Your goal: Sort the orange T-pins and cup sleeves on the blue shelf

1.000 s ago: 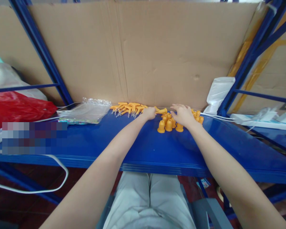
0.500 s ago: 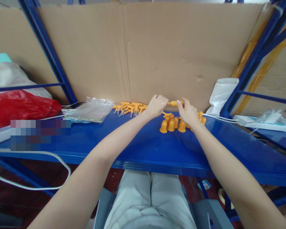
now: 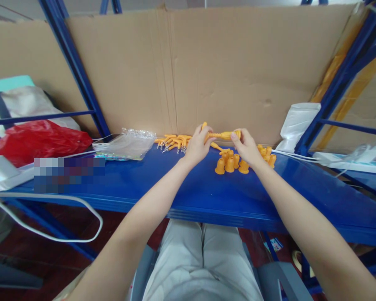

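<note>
My left hand [image 3: 197, 145] is closed around the branched end of an orange plastic piece, whose tip pokes up above the fingers. Its narrow shaft points right and meets an orange bell-shaped cup [image 3: 226, 135], which my right hand [image 3: 247, 148] grips at the flared end. Whether the two parts are fully joined, I cannot tell. Just below my right hand stand several more orange bell-shaped cups [image 3: 229, 165], with another orange branched piece [image 3: 221, 149] lying behind them. Left of my left hand lies a pile of orange branched pieces [image 3: 177, 141] with small metal chains.
Clear plastic bags [image 3: 131, 144] lie on the blue table [image 3: 207, 200] at left, near a red plastic bag [image 3: 44, 142]. A white pouch [image 3: 297, 125] leans at the right by a blue post. Cardboard [image 3: 219, 71] walls off the back; a white cable [image 3: 97, 221] loops over the front edge.
My left hand has turned, showing the branched piece's tip and more of its shaft. The view has shifted a little, moving the scene slightly to the right.
</note>
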Demonstrator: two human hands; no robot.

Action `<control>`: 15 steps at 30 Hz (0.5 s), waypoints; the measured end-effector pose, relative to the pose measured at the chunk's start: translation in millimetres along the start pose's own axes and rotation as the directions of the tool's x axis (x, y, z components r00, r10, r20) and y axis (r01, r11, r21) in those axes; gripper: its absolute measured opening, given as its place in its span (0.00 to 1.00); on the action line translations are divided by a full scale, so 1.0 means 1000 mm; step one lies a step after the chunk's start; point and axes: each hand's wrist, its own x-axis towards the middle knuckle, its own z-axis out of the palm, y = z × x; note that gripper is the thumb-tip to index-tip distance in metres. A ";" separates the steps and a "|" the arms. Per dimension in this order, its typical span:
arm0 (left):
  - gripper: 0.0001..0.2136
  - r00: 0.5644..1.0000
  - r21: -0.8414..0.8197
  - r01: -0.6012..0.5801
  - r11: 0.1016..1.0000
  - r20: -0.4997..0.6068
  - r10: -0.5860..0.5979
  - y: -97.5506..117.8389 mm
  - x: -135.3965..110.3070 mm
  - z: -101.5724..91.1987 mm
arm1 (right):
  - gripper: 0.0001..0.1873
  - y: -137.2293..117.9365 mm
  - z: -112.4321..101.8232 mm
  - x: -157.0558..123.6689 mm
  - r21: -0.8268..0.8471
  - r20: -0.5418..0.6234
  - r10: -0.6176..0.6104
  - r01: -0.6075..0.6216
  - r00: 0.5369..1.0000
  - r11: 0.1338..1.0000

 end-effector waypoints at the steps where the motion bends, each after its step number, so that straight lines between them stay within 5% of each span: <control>1: 0.11 0.999 -0.025 0.027 0.999 0.018 -0.027 -0.003 -0.005 0.003 | 0.23 -0.001 0.001 -0.001 -0.022 0.027 -0.007 0.008 1.000 1.000; 7: 0.10 0.990 -0.036 0.116 0.993 0.084 -0.112 -0.016 -0.016 0.008 | 0.20 0.005 -0.002 -0.004 -0.165 0.231 -0.054 0.094 0.972 0.982; 15: 0.10 0.981 0.023 0.149 0.989 0.120 -0.151 -0.013 -0.015 0.005 | 0.18 0.007 -0.005 0.001 -0.174 0.269 -0.048 0.097 0.962 0.980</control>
